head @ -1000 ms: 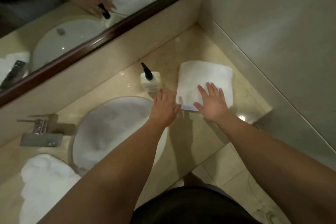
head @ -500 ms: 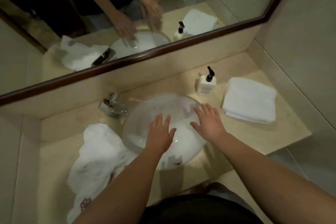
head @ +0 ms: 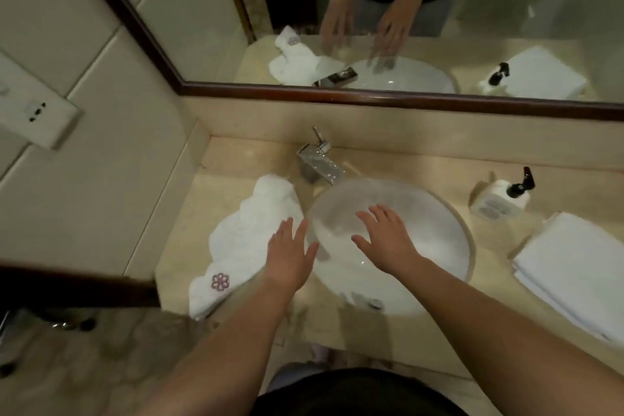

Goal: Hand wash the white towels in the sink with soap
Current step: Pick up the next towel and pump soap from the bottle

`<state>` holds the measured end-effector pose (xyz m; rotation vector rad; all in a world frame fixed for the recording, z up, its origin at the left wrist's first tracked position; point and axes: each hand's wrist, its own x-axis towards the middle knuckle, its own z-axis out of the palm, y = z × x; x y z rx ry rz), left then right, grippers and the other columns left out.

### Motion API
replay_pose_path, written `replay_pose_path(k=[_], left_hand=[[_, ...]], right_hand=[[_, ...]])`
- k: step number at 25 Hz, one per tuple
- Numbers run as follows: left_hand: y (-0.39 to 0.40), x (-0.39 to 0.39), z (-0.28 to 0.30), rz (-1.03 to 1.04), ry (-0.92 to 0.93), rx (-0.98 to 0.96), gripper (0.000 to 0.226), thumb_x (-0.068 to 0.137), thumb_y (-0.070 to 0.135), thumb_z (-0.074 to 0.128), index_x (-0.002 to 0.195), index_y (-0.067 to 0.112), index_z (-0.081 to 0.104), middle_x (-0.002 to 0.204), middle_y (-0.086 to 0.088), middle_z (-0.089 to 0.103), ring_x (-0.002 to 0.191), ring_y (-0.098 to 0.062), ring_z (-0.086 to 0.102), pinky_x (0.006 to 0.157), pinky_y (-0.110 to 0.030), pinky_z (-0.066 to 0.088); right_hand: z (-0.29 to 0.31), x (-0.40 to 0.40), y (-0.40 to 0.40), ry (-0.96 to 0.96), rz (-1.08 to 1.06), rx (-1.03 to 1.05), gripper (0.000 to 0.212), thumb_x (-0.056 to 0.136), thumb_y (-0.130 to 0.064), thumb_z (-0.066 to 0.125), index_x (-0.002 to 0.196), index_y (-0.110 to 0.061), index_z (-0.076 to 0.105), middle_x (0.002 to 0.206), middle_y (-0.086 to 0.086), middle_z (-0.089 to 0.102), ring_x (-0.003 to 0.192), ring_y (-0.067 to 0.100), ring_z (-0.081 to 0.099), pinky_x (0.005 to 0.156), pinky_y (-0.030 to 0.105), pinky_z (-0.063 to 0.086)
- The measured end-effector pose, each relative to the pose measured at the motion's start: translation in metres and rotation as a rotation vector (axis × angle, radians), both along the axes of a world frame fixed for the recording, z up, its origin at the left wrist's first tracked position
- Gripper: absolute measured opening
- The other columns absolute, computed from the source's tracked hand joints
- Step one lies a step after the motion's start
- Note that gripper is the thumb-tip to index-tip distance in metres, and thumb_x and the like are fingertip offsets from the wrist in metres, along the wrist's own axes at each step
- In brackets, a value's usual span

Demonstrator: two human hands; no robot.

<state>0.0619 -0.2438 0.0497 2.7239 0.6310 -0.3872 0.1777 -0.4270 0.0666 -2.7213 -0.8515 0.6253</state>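
Step in hand, by my read: fetching the next towel. Both hands empty w/ fingers spread, no grip on anything. Left hand (head: 291, 253) hovers over the crumpled towel (head: 250, 236) lying on the tabletop (head: 435, 165) left of the sink (head: 467, 243); right hand (head: 388, 236) is over the basin. Folded towels (head: 574, 267) sit at right, near the soap bottle (head: 503, 196). Next: pinch the crumpled towel & lift it into the sink, under the faucet (head: 319, 162). Can't tell if the basin holds water; folded stack cut off at frame edge.
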Motion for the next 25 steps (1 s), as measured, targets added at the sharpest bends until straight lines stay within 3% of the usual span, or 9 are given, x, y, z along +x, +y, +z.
replay_pose_path(k=[10, 20, 25], left_hand=[[0.059, -0.073, -0.003, 0.407, -0.062, -0.094, 0.059, 0.104, 0.046, 0.038, 0.156, 0.020, 0.027, 0.163, -0.012, 0.019, 0.152, -0.026, 0.012, 0.121, -0.040, 0.014], [0.160, -0.049, -0.061, 0.292, -0.025, -0.208, 0.052, 0.105, 0.042, 0.041, 0.150, 0.018, 0.041, 0.158, -0.009, 0.034, 0.147, -0.025, 0.028, 0.119, -0.037, 0.024], [0.187, -0.026, -0.085, 0.312, -0.007, -0.393, 0.045, 0.105, 0.040, 0.041, 0.140, 0.015, 0.051, 0.136, -0.008, 0.052, 0.128, -0.026, 0.046, 0.106, -0.042, 0.040]], right_hand=[[-0.015, -0.012, 0.086, 0.103, 0.209, 0.061, 0.052, 0.101, -0.041, 0.046, 0.147, -0.016, 0.039, 0.149, 0.006, 0.041, 0.141, 0.025, 0.027, 0.114, 0.037, 0.027], [-0.061, -0.010, 0.178, 0.201, 0.045, 0.030, 0.045, 0.100, -0.033, 0.052, 0.140, -0.012, 0.048, 0.139, 0.012, 0.051, 0.131, 0.029, 0.039, 0.102, 0.035, 0.035], [-0.089, -0.002, 0.206, 0.217, -0.081, 0.041, 0.044, 0.100, -0.025, 0.052, 0.140, -0.008, 0.047, 0.137, 0.015, 0.054, 0.126, 0.033, 0.045, 0.102, 0.039, 0.037]])
